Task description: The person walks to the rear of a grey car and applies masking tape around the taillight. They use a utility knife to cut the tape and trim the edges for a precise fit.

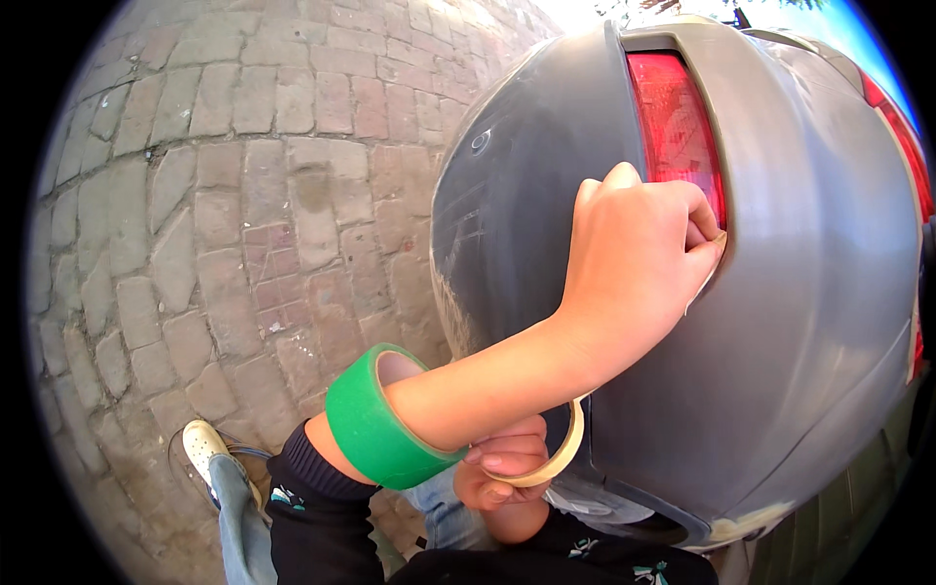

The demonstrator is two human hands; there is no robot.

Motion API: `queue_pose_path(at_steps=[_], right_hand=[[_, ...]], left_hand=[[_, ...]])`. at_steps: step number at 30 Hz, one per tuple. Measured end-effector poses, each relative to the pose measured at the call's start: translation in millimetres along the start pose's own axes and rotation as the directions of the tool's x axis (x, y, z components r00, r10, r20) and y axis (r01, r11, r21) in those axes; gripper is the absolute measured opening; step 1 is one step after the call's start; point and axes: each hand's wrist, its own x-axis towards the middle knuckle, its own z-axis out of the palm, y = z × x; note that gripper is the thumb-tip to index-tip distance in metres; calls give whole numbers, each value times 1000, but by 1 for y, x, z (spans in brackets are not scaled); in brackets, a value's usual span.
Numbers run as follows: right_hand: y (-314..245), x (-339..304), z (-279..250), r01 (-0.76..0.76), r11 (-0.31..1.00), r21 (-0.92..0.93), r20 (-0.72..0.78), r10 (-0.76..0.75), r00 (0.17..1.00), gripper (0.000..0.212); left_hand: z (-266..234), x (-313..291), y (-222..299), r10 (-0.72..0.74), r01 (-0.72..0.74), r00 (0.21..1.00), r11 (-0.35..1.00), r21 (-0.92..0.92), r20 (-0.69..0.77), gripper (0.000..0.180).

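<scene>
On the far left I am seeing stone paving (234, 205) spreading out, with a pale shoe (201, 447) resting on it and a blue trouser leg (242, 526) rising from the shoe. Next to that leg, a dark sleeve (322, 526) is covering the lower part of the left forearm, and a wide green roll (375, 429) is hanging around the bare part like a bracelet. Below this forearm, nearer the middle, I am finding the right hand (507, 460) with its fingers curling around the rim of a narrow cream roll (573, 437), gripping it by its left and lower side; the roll is standing just beside the grey car (799, 322). Further right, the left hand (639, 234) is reaching over the bodywork, fingers bending and closing with the thumb in a pinch at the lower right corner of a red lamp (680, 122). A thin pale edge (698, 292) is showing just under those fingertips, but the hand is hiding the rest, so I am not able to tell whether it is joining the cream roll. At the far right, a second red lamp (895, 136) is curving along the car.
</scene>
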Motion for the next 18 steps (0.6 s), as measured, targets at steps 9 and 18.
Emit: queue_pose_path(at_steps=[9,18], right_hand=[[-12,-13,-13,-85,996,19,-29,85,996,28],[-8,-12,-8,-113,991,70,-31,116,993,25]], left_hand=[[0,0,4,-129,138,989,984,-117,74,11],[1,-3,-5,-73,82,996,981,-173,59,9]])
